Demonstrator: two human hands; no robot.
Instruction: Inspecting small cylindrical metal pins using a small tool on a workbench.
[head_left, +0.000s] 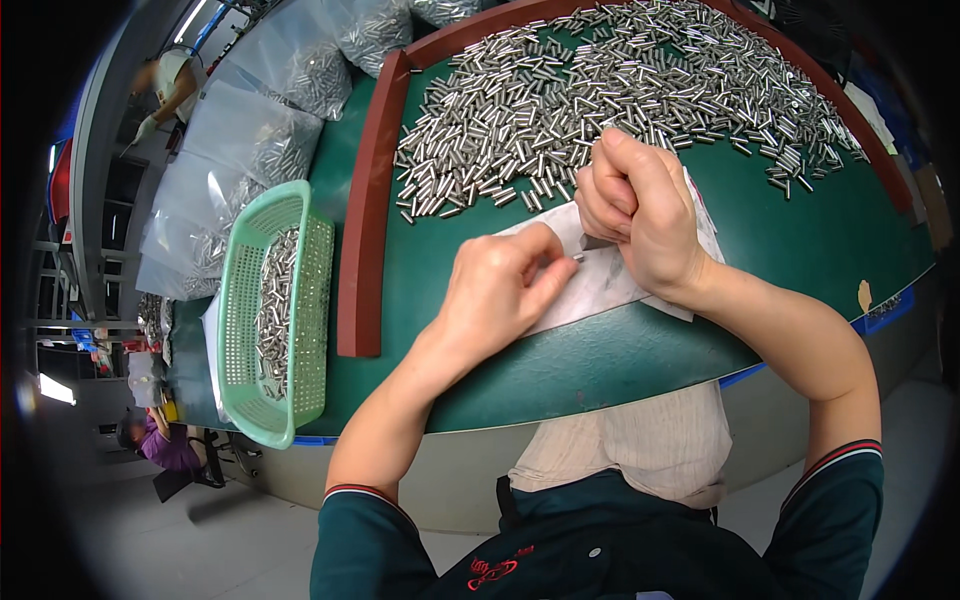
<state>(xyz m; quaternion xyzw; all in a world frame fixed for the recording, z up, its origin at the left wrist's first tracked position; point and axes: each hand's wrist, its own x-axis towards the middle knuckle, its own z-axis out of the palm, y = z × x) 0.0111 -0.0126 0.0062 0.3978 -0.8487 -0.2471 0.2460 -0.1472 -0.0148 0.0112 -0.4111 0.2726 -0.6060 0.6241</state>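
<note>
My left hand (497, 287) is closed in a pinch, and the end of a small metal pin (578, 258) shows at its fingertips. To its right and a little farther off, my right hand (645, 205) is curled into a fist; what it holds, if anything, is hidden. Both hands are over a whitish, smudged sheet (602, 283) lying on the green tabletop (620, 350). Just beyond them spreads a wide heap of short, shiny metal pins (600, 95), loose on the table.
A dark red wooden rail (368, 225) borders the heap on the left and continues around the back. Left of it stands a light green plastic basket (318, 300) with more pins inside. Clear bags of pins (285, 150) line the far left. Two other people are in the left background.
</note>
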